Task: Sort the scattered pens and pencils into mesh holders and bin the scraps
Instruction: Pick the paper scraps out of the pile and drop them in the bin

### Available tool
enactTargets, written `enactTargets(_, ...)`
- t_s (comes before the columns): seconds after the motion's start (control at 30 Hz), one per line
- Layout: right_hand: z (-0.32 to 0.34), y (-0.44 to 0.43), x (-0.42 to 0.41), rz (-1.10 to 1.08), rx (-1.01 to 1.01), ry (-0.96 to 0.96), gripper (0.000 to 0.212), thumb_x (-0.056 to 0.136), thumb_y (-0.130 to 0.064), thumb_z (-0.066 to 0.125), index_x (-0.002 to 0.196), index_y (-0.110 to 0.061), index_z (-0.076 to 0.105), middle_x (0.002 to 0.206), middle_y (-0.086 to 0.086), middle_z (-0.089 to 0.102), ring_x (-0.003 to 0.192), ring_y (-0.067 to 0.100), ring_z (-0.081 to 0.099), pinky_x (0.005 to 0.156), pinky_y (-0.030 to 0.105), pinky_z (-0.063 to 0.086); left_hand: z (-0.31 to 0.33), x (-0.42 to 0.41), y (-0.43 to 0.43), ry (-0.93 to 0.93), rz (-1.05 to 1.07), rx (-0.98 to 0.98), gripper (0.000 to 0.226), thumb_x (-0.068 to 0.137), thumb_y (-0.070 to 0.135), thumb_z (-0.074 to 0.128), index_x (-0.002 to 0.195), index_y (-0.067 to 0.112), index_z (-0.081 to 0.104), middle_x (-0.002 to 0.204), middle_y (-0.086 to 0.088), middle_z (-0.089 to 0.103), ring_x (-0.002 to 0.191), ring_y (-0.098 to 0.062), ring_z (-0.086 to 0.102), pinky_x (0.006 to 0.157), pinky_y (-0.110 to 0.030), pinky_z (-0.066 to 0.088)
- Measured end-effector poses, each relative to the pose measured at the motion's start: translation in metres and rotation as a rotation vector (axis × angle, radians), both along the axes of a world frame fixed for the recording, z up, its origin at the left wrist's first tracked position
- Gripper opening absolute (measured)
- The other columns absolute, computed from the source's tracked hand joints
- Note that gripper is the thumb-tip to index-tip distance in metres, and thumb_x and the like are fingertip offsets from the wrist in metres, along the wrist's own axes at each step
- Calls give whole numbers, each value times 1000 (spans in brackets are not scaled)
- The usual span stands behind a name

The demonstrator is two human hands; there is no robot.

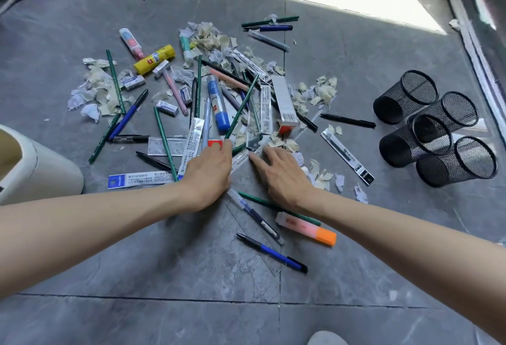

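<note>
The fingers [220, 148] of the left hand [210, 172] are gathered together and pinch the lower end of a green pencil [242, 107], which lies slanted across the heap. The right hand [282, 173] lies flat just beside it, with fingers straight and spread, the tips touching a white refill packet [241, 159]. Pens, pencils and paper scraps [208, 40] are scattered on the grey floor [164, 276] in front of both hands. Four black mesh holders [438, 128] lie on their sides in a close group at the right, well apart from the heap. A cream bin [46, 172] stands at the left edge.
</note>
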State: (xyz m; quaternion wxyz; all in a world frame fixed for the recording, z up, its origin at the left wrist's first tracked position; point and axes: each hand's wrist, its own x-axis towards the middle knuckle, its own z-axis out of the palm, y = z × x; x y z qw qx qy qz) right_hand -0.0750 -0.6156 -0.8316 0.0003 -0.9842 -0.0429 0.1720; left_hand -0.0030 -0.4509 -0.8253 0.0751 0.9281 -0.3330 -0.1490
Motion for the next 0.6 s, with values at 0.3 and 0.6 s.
enactTargets(0.3,2,0,-3,-93,149,-178,40,82,-17,22,102,-6,55,97,15,58,88,31,48,77,40,39,-1,14,9,118,81,13,18,82,20,54,93,10,44,99,-15,59,86,-34,54,65,-34,36)
enactTargets(0.6,-11,2,6,7,211,-49,56,98,-43,35,149,-25,20,144,17,30,131,28,32,110,42,29,-1,33,29,294,275,-71,18,88,25,51,101,12,48,99,-12,62,87,-31,53,68,-35,38)
